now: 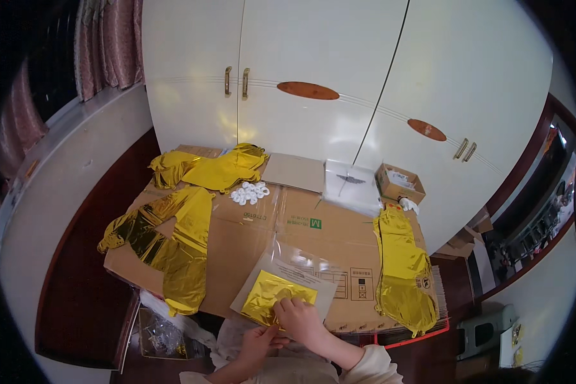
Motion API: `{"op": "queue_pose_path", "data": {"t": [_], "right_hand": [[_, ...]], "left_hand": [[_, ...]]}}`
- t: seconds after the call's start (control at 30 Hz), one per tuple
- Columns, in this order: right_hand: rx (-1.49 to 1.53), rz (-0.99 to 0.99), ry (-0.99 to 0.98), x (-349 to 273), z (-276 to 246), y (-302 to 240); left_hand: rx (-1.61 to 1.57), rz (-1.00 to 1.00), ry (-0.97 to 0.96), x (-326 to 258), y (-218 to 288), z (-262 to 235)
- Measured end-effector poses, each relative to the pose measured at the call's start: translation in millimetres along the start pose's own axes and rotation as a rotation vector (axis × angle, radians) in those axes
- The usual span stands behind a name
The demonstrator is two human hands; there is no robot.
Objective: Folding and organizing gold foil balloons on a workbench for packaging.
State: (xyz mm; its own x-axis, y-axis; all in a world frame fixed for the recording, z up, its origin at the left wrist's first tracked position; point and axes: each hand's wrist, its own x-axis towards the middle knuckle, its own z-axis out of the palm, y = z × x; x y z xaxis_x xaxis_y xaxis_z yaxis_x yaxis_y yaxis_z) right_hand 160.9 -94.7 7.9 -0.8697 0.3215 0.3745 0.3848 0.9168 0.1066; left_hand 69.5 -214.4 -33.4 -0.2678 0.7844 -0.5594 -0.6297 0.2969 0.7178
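Note:
A folded gold foil balloon (pixel 272 291) lies on a grey card (pixel 320 291) at the near edge of the cardboard-covered table. My right hand (pixel 299 320) is on top of it, fingers bent and closed on the foil. At the foil's near corner, my left hand (pixel 257 342) has its thumb and forefinger pinched together. A clear plastic bag (pixel 291 256) lies under and beyond the card. Unfolded flat gold foil balloons lie around: one on the left (pixel 189 256), another at the far left (pixel 217 171), and a long one on the right (pixel 400 275).
White rings (pixel 249 193) sit in a pile near the far left balloon. Along the back are a brown card (pixel 294 171), a stack of clear bags (pixel 352 185) and a small open carton (pixel 400 182). White cupboards stand behind. A grey stool (pixel 486 333) is at right.

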Motion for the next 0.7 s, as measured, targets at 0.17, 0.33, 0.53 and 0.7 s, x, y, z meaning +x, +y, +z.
{"op": "queue_pose_path", "data": {"t": [0.17, 0.33, 0.53, 0.7], "right_hand": [[0.012, -0.043, -0.002, -2.8, -9.0, -13.7], [0.004, -0.053, -0.032, -6.9, -8.6, -20.9], [0.093, -0.036, -0.052, -6.7, -11.2, -16.7], [0.17, 0.042, -0.049, -13.6, -10.8, -10.5]], "left_hand": [[0.035, 0.051, 0.028, 5.5, -4.2, 0.4], [-0.001, 0.088, 0.016, 7.2, -5.9, 3.2], [-0.23, 0.088, -0.088, 15.4, -17.7, -4.8], [-0.042, -0.047, -0.059, -6.4, -9.7, -10.1]]}}
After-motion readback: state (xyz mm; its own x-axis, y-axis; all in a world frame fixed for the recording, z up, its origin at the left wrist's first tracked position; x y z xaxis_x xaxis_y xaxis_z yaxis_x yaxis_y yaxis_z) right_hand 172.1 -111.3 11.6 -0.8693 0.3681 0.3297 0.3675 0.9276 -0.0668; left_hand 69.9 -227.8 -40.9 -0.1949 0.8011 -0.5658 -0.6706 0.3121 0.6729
